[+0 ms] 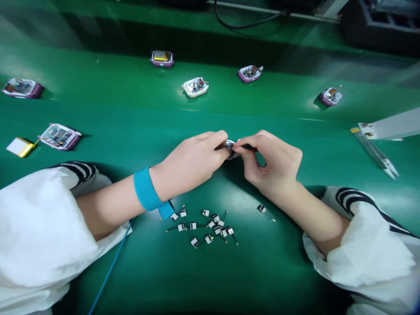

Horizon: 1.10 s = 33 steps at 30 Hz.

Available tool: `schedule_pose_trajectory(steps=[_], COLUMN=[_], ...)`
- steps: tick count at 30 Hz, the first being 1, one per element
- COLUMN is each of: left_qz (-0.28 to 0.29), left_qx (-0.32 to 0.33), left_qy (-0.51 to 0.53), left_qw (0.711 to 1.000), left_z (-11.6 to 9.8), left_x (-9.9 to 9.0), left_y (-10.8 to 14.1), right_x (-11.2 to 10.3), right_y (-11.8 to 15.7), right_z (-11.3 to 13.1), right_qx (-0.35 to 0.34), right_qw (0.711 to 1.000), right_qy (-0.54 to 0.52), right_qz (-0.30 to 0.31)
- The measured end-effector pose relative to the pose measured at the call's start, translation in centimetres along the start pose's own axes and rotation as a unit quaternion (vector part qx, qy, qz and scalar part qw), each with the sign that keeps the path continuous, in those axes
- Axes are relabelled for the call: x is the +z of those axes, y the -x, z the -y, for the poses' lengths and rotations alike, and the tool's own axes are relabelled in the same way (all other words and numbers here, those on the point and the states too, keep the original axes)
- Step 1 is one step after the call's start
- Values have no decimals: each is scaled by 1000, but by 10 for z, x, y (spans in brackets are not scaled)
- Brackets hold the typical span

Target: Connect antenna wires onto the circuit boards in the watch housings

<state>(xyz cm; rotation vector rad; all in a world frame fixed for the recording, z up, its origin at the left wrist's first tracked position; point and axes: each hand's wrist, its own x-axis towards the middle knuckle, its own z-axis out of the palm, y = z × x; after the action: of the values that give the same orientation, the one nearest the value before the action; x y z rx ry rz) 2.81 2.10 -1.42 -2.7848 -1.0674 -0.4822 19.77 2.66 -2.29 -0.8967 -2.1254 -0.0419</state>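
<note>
My left hand (193, 159), with a blue wrist strap (146, 189), is closed around a small device housing (230, 143) that shows whitish edges and parts inside. Most of that housing is covered by my fingers. From the right, the thumb and forefinger of my right hand (271, 162) pinch together at its open top; whatever they grip is too small and hidden to name. Below the hands lies a loose group of small square modules with short black leads (211, 225). One such module (261, 209) sits apart to the right.
Open purple housings (62, 138), (22, 89) and a battery (20, 147) lie at left. Farther back are a white housing (196, 88) and more purple ones (250, 74). Thread snips (376, 153) rest at right beside a grey bar (393, 122). The strap's blue cord (113, 264) crosses the green mat.
</note>
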Motion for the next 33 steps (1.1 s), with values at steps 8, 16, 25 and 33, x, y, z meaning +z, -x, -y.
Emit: schedule_pose_trajectory(steps=[8,16,25,33], left_qz=[0,15,2,2], left_qx=[-17,-17,-17,-18], left_qy=[7,10,-5,-7], left_qw=[1000,1000,1000,1000], left_z=[0,0,0,0], left_x=[0,-4,-5,-6], left_y=[0,-1,-3,-3], right_x=[0,-1,-1,-3], right_y=[6,4,4,2], right_z=[-1,1,3,2], right_qx=[101,91,141,176], right_qw=[992,993,988,984], right_qy=[-39,-29,-54,-38], right_qz=[-68,-71,-40,-2])
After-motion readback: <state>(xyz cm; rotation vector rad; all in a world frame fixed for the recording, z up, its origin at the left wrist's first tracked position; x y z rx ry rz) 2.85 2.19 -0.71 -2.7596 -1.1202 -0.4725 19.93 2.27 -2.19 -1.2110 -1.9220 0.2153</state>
